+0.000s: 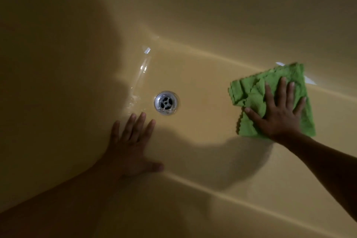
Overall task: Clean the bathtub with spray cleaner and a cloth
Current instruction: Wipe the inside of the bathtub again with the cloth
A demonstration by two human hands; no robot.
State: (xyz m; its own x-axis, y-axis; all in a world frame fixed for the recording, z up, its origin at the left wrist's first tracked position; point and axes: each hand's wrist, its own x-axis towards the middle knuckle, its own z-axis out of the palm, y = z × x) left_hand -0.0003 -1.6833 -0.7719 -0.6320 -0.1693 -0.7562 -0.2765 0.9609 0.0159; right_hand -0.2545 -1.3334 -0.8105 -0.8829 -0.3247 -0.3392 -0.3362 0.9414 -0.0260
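Head camera looks straight down into a yellow bathtub (193, 15), dim and shadowed on its left side. On the right, the right hand (278, 114) lies flat with fingers spread wide, pressing a crumpled green cloth (249, 92) against the tub floor close to the far wall's curve. The left hand (131, 145) rests palm-down on the bare floor (fingers straight and apart, holding nothing), just below and left of the metal drain (165, 103). A thin stream of water (142, 69) runs down beside the drain, splashing near the left fingertips.
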